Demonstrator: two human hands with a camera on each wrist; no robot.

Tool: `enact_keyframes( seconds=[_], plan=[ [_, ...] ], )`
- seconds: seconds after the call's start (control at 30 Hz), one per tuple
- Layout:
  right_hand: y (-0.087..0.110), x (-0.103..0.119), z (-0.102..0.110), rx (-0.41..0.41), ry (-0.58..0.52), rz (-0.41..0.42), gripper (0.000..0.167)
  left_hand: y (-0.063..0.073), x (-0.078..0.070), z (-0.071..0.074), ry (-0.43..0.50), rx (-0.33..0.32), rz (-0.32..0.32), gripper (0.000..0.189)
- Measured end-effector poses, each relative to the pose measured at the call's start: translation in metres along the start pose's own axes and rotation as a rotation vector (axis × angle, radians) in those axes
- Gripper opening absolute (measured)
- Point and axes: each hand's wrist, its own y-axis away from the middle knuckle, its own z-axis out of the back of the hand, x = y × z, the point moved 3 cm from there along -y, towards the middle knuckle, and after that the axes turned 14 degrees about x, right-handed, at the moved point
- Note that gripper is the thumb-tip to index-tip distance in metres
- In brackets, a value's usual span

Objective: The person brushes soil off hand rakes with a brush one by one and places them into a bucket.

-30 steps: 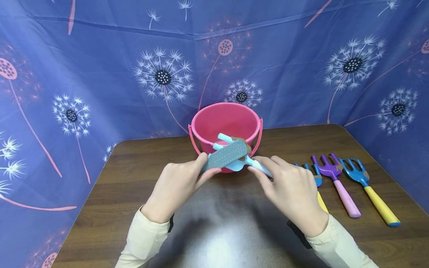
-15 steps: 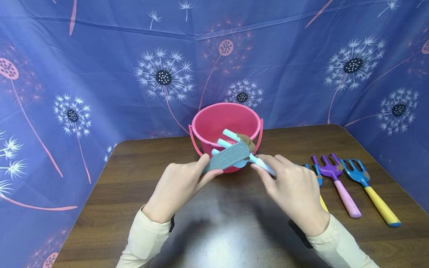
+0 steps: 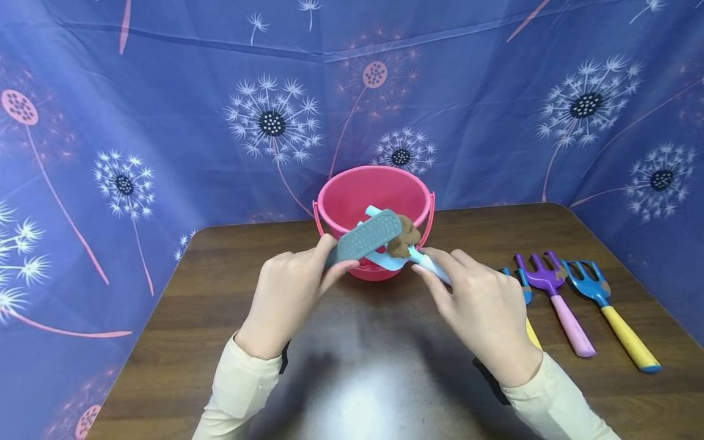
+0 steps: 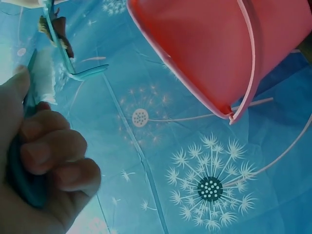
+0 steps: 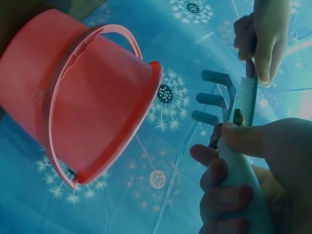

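Note:
In the head view my left hand (image 3: 291, 296) grips a teal brush (image 3: 367, 236) by its handle; pale bristles (image 4: 45, 75) show in the left wrist view. My right hand (image 3: 481, 308) holds a light blue hand fork (image 3: 434, 267) by the handle, its bent tines (image 5: 214, 100) pointing away. Brown, dirt-like matter (image 3: 406, 237) clings to the fork's head. The brush lies across that head and hides part of it; its bristles are close to the fork. Both tools are held in front of and above the rim of a pink bucket (image 3: 357, 189).
On the wooden table (image 3: 258, 263), right of my right hand, lie a purple fork with a pink handle (image 3: 573, 327), a blue fork with a yellow handle (image 3: 629, 338) and another blue fork (image 3: 531, 333), partly hidden. A blue dandelion-print cloth (image 3: 467, 91) hangs behind.
The brush slides a little right, then back up and left over the fork. The fork's head has tilted, and more of the brown matter shows. Both hands keep their holds.

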Motion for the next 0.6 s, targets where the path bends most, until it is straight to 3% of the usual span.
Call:
enact_keyframes(
  seconds=[0.13,0.33,0.6],
  plan=[
    [-0.001,0.003,0.001,0.002,0.01,0.021,0.033,-0.005,0.002,-0.001,-0.028,-0.013,0.015,0.047],
    [0.0,0.009,0.003,0.019,0.02,0.052,0.036,-0.012,0.0,-0.004,-0.101,-0.02,-0.019,0.043],
    [-0.009,0.012,0.003,0.039,0.015,0.066,0.034,-0.017,-0.001,-0.003,-0.183,-0.016,0.032,0.038]
  ],
)
